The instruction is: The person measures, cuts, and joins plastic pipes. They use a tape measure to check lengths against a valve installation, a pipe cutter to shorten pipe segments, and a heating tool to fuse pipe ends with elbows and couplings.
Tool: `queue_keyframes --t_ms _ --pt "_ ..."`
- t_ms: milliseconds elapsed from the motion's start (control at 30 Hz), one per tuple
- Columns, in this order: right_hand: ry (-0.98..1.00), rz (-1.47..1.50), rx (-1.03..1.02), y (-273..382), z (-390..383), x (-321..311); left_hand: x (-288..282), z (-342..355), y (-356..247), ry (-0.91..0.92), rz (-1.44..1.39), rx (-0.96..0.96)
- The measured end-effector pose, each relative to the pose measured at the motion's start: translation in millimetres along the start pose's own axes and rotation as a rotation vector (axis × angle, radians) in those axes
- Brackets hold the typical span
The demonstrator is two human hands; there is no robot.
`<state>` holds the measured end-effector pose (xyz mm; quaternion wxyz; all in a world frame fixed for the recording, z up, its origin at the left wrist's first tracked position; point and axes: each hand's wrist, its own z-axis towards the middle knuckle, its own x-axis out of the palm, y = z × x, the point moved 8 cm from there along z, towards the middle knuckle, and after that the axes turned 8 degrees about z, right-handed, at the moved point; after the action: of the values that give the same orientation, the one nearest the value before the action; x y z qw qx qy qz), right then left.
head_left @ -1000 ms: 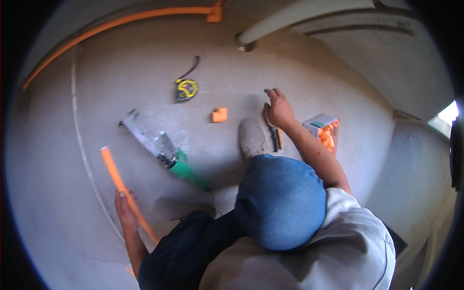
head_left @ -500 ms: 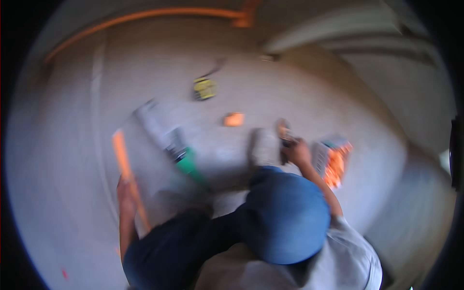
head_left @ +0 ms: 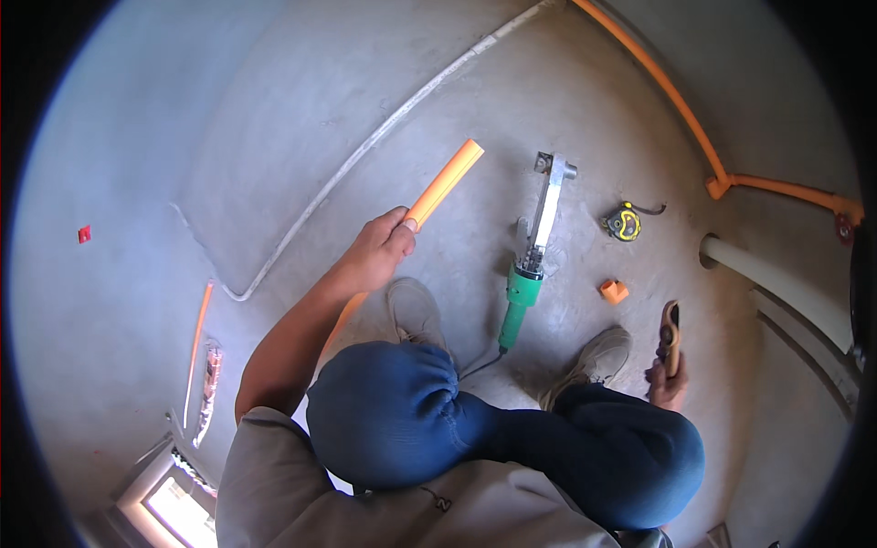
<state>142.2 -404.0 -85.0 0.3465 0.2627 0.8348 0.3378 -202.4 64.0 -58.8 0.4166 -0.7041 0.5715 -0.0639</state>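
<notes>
My left hand [head_left: 379,250] is closed around an orange plastic pipe [head_left: 447,182], which slants up and to the right. The pipe's lower part runs behind my forearm and knee. At the right, beside my shoe, my right hand [head_left: 669,387] is closed on a tan and black hand tool, seemingly a pipe cutter [head_left: 671,340]; its lower end is hidden in my fingers. A pipe welding iron [head_left: 523,290] with a green handle and metal heating plate lies on the floor between my hands. Just left of the cutter sits a small orange pipe fitting [head_left: 614,291].
A yellow and black tape measure [head_left: 625,222] lies beyond the fitting. Orange pipe [head_left: 681,96] runs along the wall base, and a thick pale pipe [head_left: 776,288] stands at right. Behind my left arm lie a thin orange rod [head_left: 199,333] and a long wrapped package [head_left: 210,388].
My view has swung left, and the box of orange fittings is out of sight. The pipe in my left hand now leans right instead of left. Both hands keep their holds.
</notes>
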Motion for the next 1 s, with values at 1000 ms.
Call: queue_keyframes --t_ms 1000 --pt "0.954 -0.607 -0.123 207 -43 438 -91 5 91 -0.251 -0.064 -0.069"
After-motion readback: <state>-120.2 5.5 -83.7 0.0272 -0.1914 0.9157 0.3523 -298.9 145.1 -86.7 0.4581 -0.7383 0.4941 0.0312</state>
